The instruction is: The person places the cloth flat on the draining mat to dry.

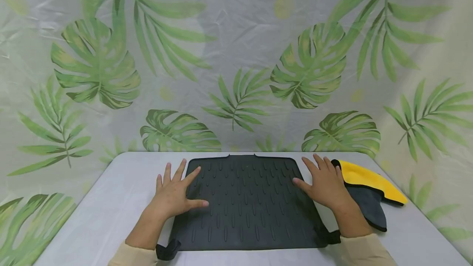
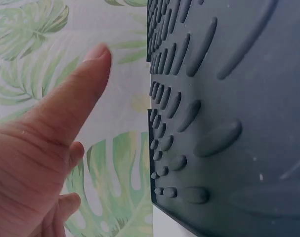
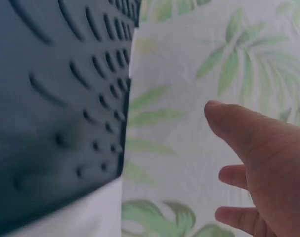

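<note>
We are looking at a dark ribbed mat [image 1: 242, 204] that is lying flat on a white table [image 1: 107, 204], filling the lower centre of the frame, with its far edge reaching close to the table's far edge. We are seeing the left hand [image 1: 173, 196] hovering over the mat's left edge with fingers spread wide, and the right hand [image 1: 325, 184] hovering by its right edge, likewise wide; neither is gripping anything. In both wrist views a thumb is showing apart from the mat's surface. Around them, we are noticing a cloth [image 1: 373, 182], yellow on one face and dark grey on the other with black trim, lying folded over at the right of the frame. The right hand and wrist are hiding its left end, so we cannot tell how far it is running behind them. The hands are also covering stretches of the mat's side edges, and dark bands [image 1: 168, 249] at the wrists are crowding its lower corners, blending with it at the lower right. Beige sleeves [image 1: 367, 249] are entering from the bottom of the frame. Behind the table, a pale backdrop [image 1: 240, 40] printed with green leaves is filling the upper frame and running down both sides.
</note>
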Available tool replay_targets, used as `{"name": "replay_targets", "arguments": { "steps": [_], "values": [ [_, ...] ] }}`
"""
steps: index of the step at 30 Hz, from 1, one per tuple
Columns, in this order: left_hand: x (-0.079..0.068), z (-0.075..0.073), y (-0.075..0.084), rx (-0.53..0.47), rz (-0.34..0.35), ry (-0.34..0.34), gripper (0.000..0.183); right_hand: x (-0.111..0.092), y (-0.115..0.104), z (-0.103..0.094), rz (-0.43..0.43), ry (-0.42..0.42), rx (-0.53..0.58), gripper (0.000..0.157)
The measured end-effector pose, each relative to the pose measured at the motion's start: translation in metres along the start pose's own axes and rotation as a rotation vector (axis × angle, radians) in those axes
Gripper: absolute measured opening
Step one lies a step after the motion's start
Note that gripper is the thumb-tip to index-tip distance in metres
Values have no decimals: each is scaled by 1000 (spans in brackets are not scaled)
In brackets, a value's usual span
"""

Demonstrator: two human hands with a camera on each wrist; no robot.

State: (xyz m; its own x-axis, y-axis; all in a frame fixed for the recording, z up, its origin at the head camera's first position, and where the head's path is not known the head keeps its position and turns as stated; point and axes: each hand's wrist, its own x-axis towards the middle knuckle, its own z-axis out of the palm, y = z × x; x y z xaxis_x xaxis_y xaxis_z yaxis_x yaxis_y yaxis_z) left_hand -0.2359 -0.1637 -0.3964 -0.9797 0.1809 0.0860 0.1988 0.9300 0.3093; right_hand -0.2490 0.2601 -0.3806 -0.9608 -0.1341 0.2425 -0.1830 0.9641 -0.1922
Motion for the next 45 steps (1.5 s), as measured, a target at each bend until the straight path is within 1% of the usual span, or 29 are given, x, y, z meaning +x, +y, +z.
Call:
{"name": "replay_targets", "arguments": {
  "steps": [4,8,11,17,22,29,31,34,37,40,43,45],
  "values": [
    [-1,0,-2,5,-12,-36,115,1,23,-6,59,-14,23,80],
    [-3,1,-4,4,-35,-103,120,1,53,-11,130,-33,20,80],
    [-4,2,-7,2,-50,-142,123,-2,74,-14,172,-65,14,81],
    [-4,5,-10,-15,-73,-170,126,-8,104,-26,261,-135,65,88],
    [-4,5,-11,-23,-95,-199,126,-9,116,-34,329,-173,69,89],
    [-3,6,-12,-21,-107,-238,123,-13,129,-36,415,-234,90,93],
    [-3,6,-11,-22,-113,-253,122,-14,132,-35,446,-253,108,96],
    [-3,5,-10,-26,-126,-272,121,-16,134,-31,466,-278,145,100],
    [-3,5,-10,-24,-141,-286,121,-17,135,-26,467,-317,200,110],
    [-3,5,-9,-10,-148,-302,119,-17,135,-20,479,-347,231,121],
    [-2,3,-10,-4,-155,-329,117,-17,137,-14,509,-358,230,124],
    [-2,1,-11,-9,-159,-345,116,-16,139,-9,522,-357,221,123]
  ]
}}
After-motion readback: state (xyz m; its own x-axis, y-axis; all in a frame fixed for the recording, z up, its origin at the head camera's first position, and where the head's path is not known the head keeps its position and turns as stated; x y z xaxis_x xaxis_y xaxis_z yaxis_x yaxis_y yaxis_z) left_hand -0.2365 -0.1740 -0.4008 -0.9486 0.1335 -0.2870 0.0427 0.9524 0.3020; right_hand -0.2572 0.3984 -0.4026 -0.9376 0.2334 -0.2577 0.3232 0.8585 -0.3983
